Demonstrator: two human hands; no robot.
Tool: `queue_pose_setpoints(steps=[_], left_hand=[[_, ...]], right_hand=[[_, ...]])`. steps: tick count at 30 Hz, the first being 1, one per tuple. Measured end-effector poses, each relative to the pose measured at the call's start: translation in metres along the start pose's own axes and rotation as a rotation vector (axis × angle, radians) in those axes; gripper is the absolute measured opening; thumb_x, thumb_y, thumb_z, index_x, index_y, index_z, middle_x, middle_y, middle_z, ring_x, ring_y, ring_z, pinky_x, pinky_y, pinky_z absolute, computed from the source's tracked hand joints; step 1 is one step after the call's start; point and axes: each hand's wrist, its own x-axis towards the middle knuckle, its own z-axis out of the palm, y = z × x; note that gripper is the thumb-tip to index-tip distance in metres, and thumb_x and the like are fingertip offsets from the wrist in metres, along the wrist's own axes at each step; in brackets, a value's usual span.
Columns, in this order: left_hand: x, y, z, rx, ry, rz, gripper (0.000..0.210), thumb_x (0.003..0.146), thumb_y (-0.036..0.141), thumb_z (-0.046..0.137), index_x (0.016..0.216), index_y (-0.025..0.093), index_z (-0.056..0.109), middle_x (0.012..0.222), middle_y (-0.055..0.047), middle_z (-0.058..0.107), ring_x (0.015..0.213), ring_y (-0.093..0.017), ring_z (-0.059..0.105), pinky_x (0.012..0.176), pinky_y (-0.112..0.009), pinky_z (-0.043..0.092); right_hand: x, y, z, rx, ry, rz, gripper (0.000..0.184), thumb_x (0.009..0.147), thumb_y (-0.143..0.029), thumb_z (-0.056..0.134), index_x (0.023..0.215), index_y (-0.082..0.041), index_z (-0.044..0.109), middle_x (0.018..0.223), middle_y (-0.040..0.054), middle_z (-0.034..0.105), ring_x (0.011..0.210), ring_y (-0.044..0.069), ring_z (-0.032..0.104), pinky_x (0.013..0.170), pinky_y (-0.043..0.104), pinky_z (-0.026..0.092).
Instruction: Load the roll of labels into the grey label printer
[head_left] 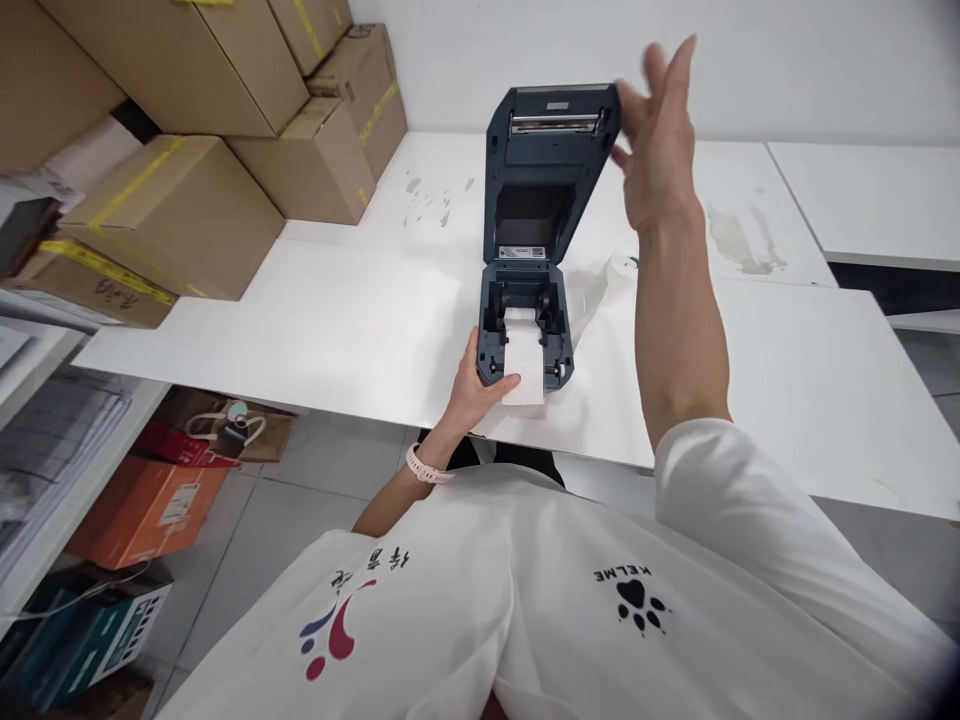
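Observation:
A dark label printer (487, 368) stands on the white table with its lid (551, 150) raised. White label paper (524, 360) runs from inside it and hangs out over the front edge. My left hand (474, 395) wraps the printer's front left corner, its thumb pressing on the paper strip. Up at the lid's top right corner, my right hand (660, 150) grips the edge between thumb and fingertips, while other fingers stick up, slightly blurred. A loose white strip with a small roll (621, 268) lies behind the printer's right side.
Cardboard boxes (180, 215) with yellow tape are stacked at the left on the white table (360, 330). Below left are an orange box (150, 510) and a shelf with papers (60, 440). A white wall closes off the back; another white surface (877, 195) is at right.

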Motion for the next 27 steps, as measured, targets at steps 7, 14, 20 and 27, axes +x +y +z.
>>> queue_pose_setpoints(steps=[7,14,20,27], left_hand=[[-0.008,0.0,-0.016,-0.213,-0.052,-0.078,0.093,0.087,0.067,0.057,0.162,0.032,0.014,0.171,-0.006,0.022,0.157,-0.031,0.023,0.123,-0.045,0.036],[0.01,0.022,-0.009,-0.291,0.082,-0.019,0.075,0.092,0.064,0.051,0.158,0.037,0.025,0.17,0.001,0.024,0.158,-0.027,0.021,0.128,-0.046,0.026],[0.029,0.011,0.016,-0.246,0.168,0.056,0.089,0.084,0.059,0.068,0.158,0.032,0.026,0.168,-0.006,0.028,0.156,-0.031,0.026,0.126,-0.045,0.03],[0.032,0.003,0.018,-0.2,0.206,0.138,0.086,0.083,0.064,0.065,0.155,0.033,0.031,0.164,-0.006,0.034,0.153,-0.031,0.031,0.123,-0.045,0.032]], right_hand=[[-0.074,-0.003,0.02,0.213,0.104,-0.075,0.074,0.102,-0.062,0.0,0.126,-0.025,0.06,0.133,0.006,0.065,0.124,0.018,0.061,0.108,0.035,0.048],[-0.208,0.018,0.04,-0.199,-0.071,-0.174,0.046,0.104,-0.055,0.037,0.134,-0.028,0.06,0.14,0.0058,0.062,0.137,0.026,0.052,0.116,0.049,0.039],[-0.229,0.041,0.063,-0.385,-0.032,-0.263,0.049,0.106,-0.039,0.026,0.154,-0.031,0.037,0.155,0.0066,0.049,0.152,0.027,0.034,0.122,0.055,0.031],[-0.226,0.048,0.071,-0.352,0.078,-0.305,0.045,0.106,-0.036,0.026,0.144,-0.029,0.049,0.145,0.0069,0.057,0.147,0.026,0.04,0.12,0.054,0.035]])
